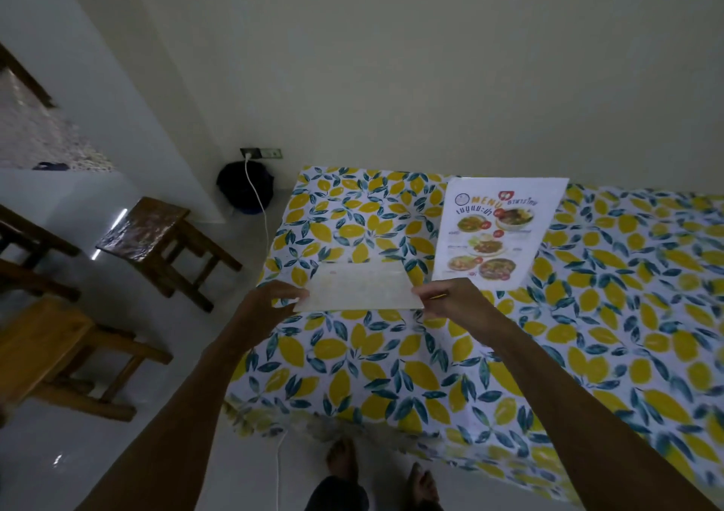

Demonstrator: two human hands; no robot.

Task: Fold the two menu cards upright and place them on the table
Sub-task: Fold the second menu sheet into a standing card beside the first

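One menu card (358, 287) is held above the table's left part, its pale blank back towards me, folded so that only a wide strip shows. My left hand (270, 301) pinches its left edge and my right hand (450, 299) pinches its right edge. The second menu card (497, 232) lies flat and unfolded on the table (587, 314), printed side up with food pictures, just beyond and right of my right hand.
The table wears a lemon-and-leaf patterned cloth and stands against a pale wall. Wooden stools (156, 236) and a chair (47, 350) stand on the shiny floor to the left. A dark bin (245, 189) and a white cable (260, 212) sit by the wall. My feet (344, 459) show below.
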